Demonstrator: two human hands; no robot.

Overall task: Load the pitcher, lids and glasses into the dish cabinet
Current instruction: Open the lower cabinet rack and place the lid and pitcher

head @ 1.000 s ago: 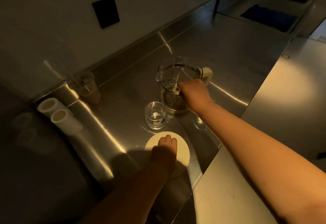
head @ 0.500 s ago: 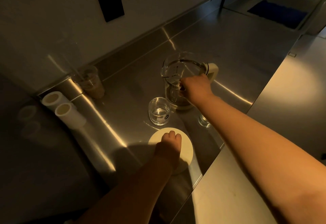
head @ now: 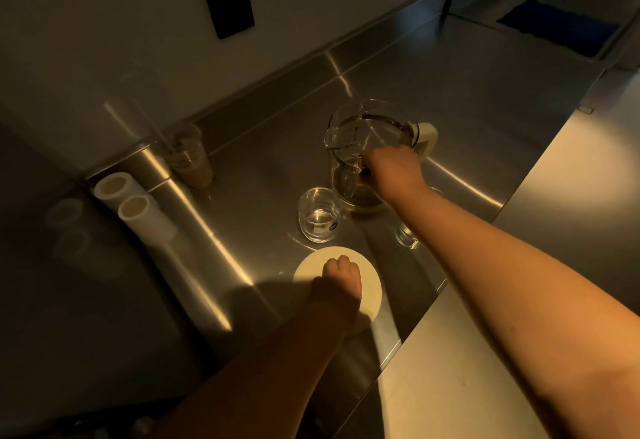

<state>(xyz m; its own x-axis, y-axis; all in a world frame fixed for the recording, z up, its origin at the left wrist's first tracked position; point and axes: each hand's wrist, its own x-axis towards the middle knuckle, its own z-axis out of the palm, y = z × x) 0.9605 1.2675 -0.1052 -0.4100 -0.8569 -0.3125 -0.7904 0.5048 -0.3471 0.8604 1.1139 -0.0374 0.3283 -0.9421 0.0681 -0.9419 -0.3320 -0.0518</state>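
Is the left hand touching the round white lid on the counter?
Touching. The head view shows the left hand lying on top of the round white lid, with its knuckles curled over the lid's centre.

I see both forearms [head: 519, 283] bare up to the frame edge: no sleeves, watch or rings that I can make out in this dim light.

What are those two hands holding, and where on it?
The right hand grips the pitcher at its near rim, fingers over the edge. The left hand rests on the round lid, fingers curled; whether it grips it cannot be told.
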